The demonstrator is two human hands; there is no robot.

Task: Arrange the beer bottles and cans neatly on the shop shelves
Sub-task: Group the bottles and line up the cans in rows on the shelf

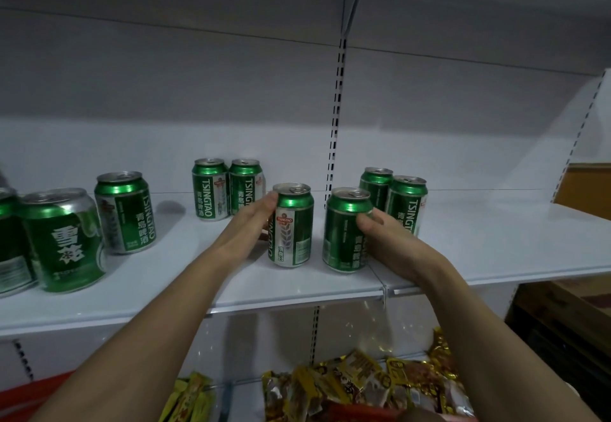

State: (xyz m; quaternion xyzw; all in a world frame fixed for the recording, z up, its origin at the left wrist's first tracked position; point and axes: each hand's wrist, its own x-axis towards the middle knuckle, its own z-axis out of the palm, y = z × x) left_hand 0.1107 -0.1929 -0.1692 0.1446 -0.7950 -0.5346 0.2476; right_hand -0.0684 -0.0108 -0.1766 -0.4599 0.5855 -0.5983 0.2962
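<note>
Both hands on cans at frame centre, white shelf (479,249). Left hand (251,220) grip wraps the centre can (291,225) from its left side, thumb near the rim. Right hand (386,233) grip curls round the next can (345,230) from the right, thumb on its front. Both cans upright, near the shelf's front edge, a gap between them. Two cans (228,188) touching behind the left hand, two more (395,198) behind the right. Far left: one Tsingtao can (127,211), then bigger green cans (64,240) (cropped at the edge). Snack packets (363,385) on the lower shelf, bottom centre.
</note>
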